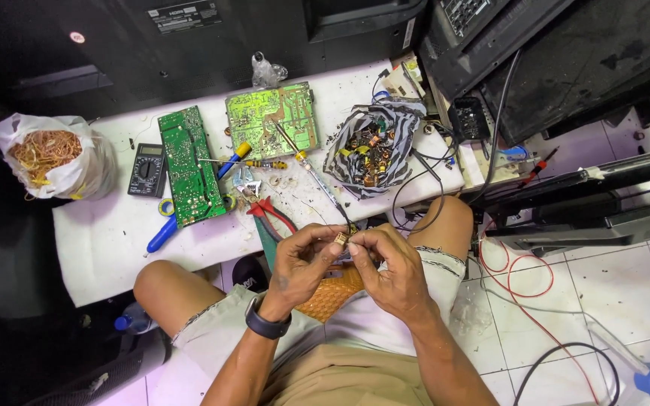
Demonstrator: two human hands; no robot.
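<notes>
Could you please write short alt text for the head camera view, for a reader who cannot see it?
Seen from above, a seated person's left hand and right hand together pinch a small copper-wound coil over their lap. Ahead, a white table holds two green circuit boards, a multimeter and a bag of copper wire.

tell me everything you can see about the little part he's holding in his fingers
The part is a small, blocky piece, brownish with a coppery-gold sheen, like the wound coils heaped in the striped bag. It is pinched between the fingertips of the left hand and right hand, held above the lap just off the table's near edge. Fingers hide most of it; finer detail is too small to tell.
</notes>
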